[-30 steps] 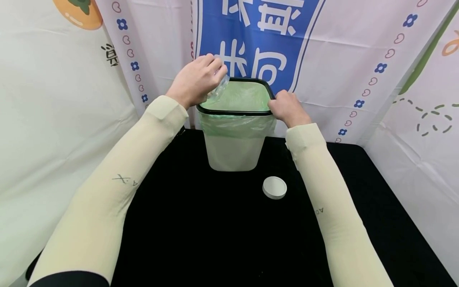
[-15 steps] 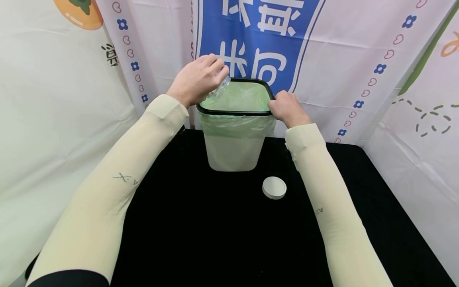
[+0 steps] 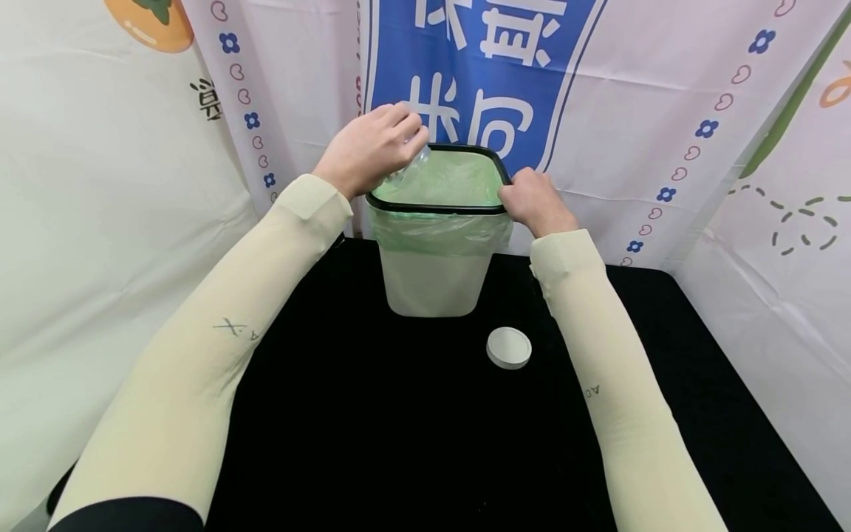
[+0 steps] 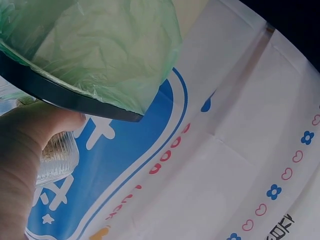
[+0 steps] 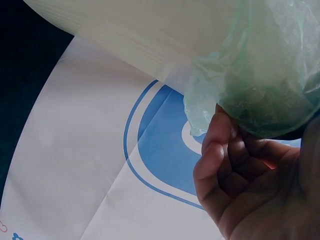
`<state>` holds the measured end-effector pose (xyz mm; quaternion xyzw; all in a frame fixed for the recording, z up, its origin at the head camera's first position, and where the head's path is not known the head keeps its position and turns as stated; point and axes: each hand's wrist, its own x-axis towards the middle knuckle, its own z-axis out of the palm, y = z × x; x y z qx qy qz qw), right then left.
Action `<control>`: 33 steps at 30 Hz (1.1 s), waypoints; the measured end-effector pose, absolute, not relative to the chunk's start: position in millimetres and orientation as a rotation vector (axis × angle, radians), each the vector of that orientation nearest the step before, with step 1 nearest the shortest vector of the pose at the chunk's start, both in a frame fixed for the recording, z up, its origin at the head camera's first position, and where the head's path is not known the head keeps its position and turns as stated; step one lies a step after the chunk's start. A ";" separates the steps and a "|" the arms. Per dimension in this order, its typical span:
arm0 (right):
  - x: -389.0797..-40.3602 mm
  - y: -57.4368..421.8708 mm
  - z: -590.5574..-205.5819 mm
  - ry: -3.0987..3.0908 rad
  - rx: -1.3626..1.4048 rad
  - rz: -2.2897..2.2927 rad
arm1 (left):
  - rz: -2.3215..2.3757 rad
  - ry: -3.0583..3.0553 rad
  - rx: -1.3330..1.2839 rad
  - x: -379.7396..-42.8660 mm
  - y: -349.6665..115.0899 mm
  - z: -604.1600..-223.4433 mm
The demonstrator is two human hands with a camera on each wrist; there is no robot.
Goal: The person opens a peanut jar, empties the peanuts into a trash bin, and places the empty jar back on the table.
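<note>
My left hand (image 3: 375,148) holds a clear jar (image 3: 416,165), tilted over the left side of a pale trash can (image 3: 432,287). Ribbed walls and some brownish contents show on the jar (image 4: 59,157) in the left wrist view; the hand hides much of it. Lining the can is a thin green bag (image 3: 440,230), folded over the outside beneath a black rim (image 3: 442,210). On the opposite side my right hand (image 3: 535,202) grips that rim, its fingers (image 5: 210,162) curled beside the bag in the right wrist view. A round white lid (image 3: 509,347) lies on the black table.
The can stands near the back of the black table (image 3: 399,414), close to a printed cloth backdrop (image 3: 618,118). White cloth (image 3: 100,185) hangs along the left, and another cloth (image 3: 784,295) borders the right side.
My left hand and the jar have shifted very slightly to the right over the can. The right hand keeps its grip on the rim, and the lid has stayed put.
</note>
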<state>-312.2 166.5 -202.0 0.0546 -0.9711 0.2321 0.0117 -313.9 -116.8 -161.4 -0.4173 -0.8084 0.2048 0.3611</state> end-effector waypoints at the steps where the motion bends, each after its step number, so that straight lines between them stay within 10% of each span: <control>1: -312.1 166.6 -202.0 -3.029 0.168 0.725 | 0.526 -2.083 -1.079 -314.0 -116.7 -161.6; 33: -312.9 165.9 -205.2 -2.977 0.174 0.739 | 0.636 -1.859 -1.142 -319.1 -111.8 -166.1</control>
